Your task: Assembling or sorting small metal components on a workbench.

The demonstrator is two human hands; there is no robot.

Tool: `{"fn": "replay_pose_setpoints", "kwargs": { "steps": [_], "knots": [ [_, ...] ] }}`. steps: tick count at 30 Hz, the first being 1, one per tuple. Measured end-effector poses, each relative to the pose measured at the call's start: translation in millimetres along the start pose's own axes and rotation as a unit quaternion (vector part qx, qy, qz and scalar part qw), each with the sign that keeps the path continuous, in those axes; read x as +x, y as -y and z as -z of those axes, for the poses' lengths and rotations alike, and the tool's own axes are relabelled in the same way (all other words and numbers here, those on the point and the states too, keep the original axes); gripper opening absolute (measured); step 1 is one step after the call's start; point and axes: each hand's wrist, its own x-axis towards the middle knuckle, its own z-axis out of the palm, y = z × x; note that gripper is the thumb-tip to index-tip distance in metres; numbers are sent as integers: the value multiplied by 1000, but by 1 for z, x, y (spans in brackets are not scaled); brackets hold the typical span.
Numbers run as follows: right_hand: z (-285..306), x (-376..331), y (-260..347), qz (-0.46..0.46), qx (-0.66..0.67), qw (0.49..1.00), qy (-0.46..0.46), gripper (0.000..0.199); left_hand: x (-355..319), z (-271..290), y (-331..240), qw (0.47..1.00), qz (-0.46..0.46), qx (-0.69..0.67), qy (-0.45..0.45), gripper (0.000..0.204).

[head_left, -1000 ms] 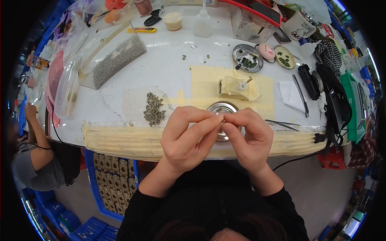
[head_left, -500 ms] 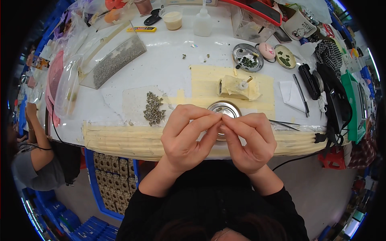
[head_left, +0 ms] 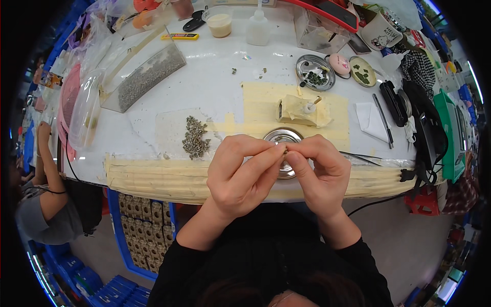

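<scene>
My left hand [head_left: 240, 171] and my right hand [head_left: 318, 169] meet fingertip to fingertip over the table's near edge. Between the pinched fingers sits a tiny dark piece [head_left: 284, 150], too small to make out. Both hands hover just above a round silver tin [head_left: 283, 137], which they partly hide. A small heap of grey-green bits [head_left: 195, 138] lies on a clear sheet to the left of my left hand. Beyond the tin stands a yellowish taped block [head_left: 298, 111] with a small white cap on it.
A white table [head_left: 204, 87] has tape along its front edge. On it: a clear tray of grey granules [head_left: 146, 82], a metal dish of dark pieces [head_left: 314, 79], a white bottle [head_left: 257, 28], a cup [head_left: 220, 24], black tools [head_left: 394, 102]. Another person's arm [head_left: 46, 169] is at far left.
My hands have stayed together over the silver tin. The fingertips shifted slightly around the small piece, the right hand closing in toward the left.
</scene>
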Motion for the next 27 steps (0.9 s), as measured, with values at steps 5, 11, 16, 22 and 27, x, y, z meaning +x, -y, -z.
{"fn": "replay_pose_setpoints", "kwargs": {
  "steps": [5,11,16,22,27],
  "knots": [
    [-3,-1,-1,150,-146,977,-46,23,0,-1,1,1000,14,-2,3,27],
    [-7,-1,-2,226,-204,951,-47,31,0,1,0,999,44,-14,3,26],
    [-3,-3,-1,66,-61,996,-4,24,0,3,0,999,42,-20,0,25],
    [-1,1,3,-128,155,979,22,10,0,2,0,1000,4,-6,5,26],
    [0,1,0,49,-60,997,-18,15,0,-1,0,1000,7,4,6,27]
  ]
}}
